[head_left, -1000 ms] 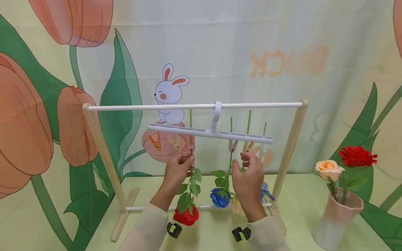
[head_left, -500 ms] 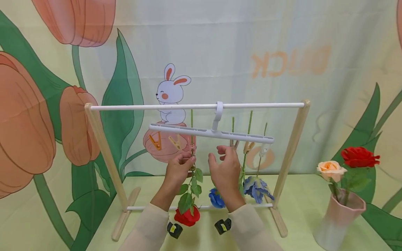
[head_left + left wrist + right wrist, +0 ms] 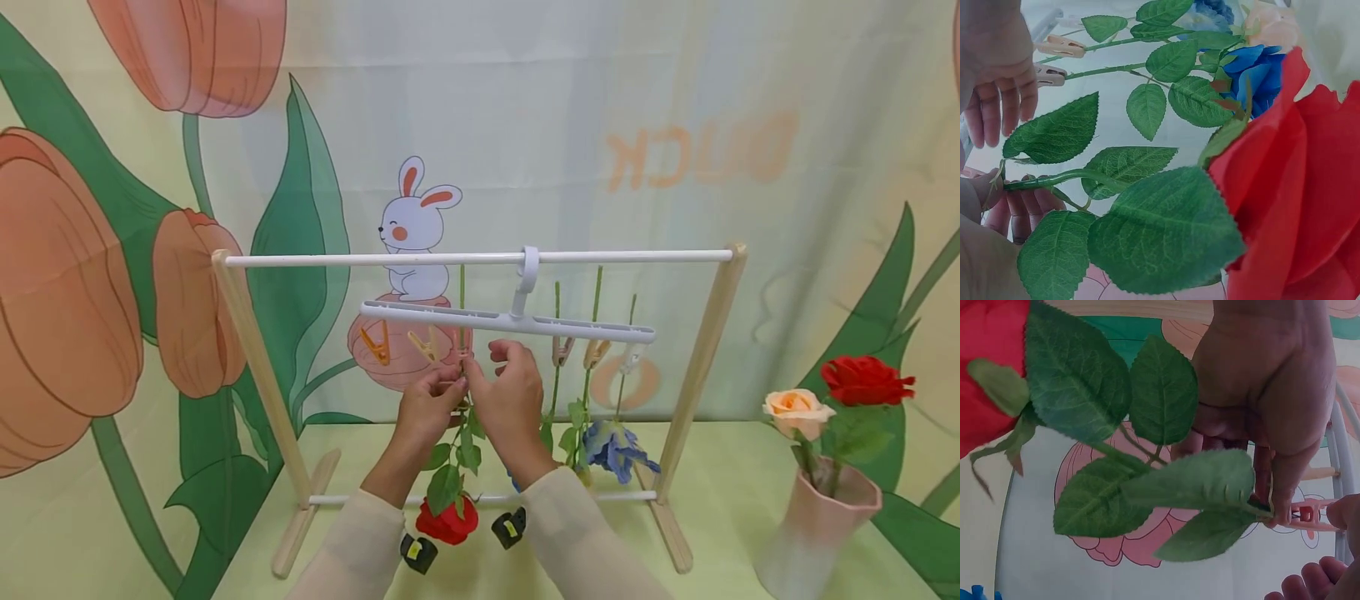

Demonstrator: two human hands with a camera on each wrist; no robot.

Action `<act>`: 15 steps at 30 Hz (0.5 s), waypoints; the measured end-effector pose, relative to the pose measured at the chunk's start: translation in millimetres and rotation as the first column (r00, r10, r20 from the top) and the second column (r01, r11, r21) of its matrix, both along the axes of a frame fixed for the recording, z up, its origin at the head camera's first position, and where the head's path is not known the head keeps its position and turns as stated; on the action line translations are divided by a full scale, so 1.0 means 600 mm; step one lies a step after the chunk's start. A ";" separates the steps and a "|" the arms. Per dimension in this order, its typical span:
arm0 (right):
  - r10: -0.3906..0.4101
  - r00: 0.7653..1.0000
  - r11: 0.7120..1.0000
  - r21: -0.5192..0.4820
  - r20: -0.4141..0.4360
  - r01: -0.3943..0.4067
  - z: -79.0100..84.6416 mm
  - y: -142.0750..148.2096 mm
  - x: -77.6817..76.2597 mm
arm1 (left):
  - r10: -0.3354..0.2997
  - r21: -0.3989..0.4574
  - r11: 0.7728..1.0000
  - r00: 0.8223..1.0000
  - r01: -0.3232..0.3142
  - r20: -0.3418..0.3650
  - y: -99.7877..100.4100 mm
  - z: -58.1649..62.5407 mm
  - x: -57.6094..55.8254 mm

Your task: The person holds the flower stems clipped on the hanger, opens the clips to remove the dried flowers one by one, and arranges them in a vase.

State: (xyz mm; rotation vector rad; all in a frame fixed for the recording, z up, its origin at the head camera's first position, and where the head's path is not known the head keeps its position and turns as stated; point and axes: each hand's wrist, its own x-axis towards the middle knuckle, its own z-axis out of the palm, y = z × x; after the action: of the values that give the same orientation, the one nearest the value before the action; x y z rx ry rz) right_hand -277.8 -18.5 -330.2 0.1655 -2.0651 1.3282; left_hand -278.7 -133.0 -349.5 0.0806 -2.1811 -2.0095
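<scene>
My left hand (image 3: 423,408) pinches the green stem (image 3: 1041,182) of a red rose (image 3: 447,521) between thumb and fingers. The rose hangs head down, its leaves (image 3: 1166,228) below the hand. Just above the pinch, a pink clip (image 3: 1311,515) on the white hanger (image 3: 480,320) has the stem's upper part rising behind the bar. My right hand (image 3: 513,408) is beside the left one, its thumb right at the pink clip and its other fingers loosely bent, apart from the thumb. The right forearm hides most of the blue rose (image 3: 1257,72) in the head view.
The hanger hooks over a white rod (image 3: 375,260) on a wooden-sided rack and tilts down to the right. An orange clip (image 3: 377,342) and a yellow clip (image 3: 424,343) hang at left. A blue flower (image 3: 617,450) hangs at right. A vase (image 3: 817,533) holds two roses.
My right hand has moved left from the flowers under the hanger's right half to the pink clip beside my left hand. The left hand keeps its pinch on the rose stem.
</scene>
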 end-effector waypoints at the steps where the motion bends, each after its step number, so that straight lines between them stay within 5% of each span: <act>1: 0.000 1.000 1.000 0.001 -0.001 0.000 0.001 -0.002 -0.001 | -0.002 -0.002 1.000 1.000 0.002 -0.003 -0.001 -0.001 0.000; 15: 0.013 1.000 1.000 -0.016 -0.009 -0.013 0.012 -0.029 -0.009 | 0.005 -0.002 1.000 1.000 -0.005 0.008 0.004 -0.001 0.001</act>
State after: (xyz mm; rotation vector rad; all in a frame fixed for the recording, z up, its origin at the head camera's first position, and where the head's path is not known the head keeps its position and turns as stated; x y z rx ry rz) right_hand -283.4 -35.9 -322.8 0.1773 -2.0490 1.3486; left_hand -278.0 -130.4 -350.3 0.0945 -2.1858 -2.0076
